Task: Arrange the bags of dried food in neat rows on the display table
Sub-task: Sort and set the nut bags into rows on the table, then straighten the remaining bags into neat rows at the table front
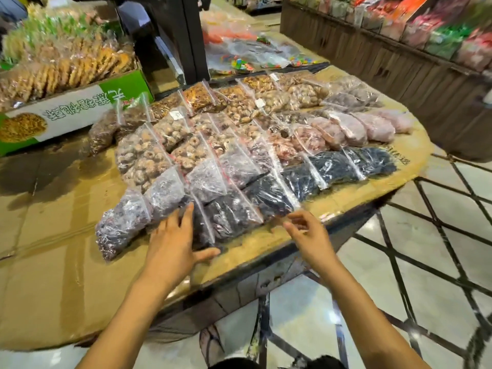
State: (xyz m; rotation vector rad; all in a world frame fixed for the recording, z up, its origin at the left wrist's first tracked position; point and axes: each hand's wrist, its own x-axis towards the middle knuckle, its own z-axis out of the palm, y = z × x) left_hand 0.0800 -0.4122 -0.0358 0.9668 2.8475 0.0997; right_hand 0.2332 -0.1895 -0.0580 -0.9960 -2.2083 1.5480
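Clear zip bags of dried food lie in slanted rows on the cardboard-covered display table [53,262]. The nearest row holds dark, almost black fruit [231,214]; behind it are brown round pieces [143,158], and pinkish bags [351,129] lie to the right. My left hand [173,241] rests flat with spread fingers on the near end of a dark bag [202,227] in the front row. My right hand [306,233] hovers just off the front row's edge, fingers loosely curled and apart, holding nothing.
A green-and-white box [74,113] of fried snacks stands at the back left. A black post [186,35] rises behind the bags. A wooden shelf [399,62] with packets runs along the right. The table edge [292,251] drops to tiled floor.
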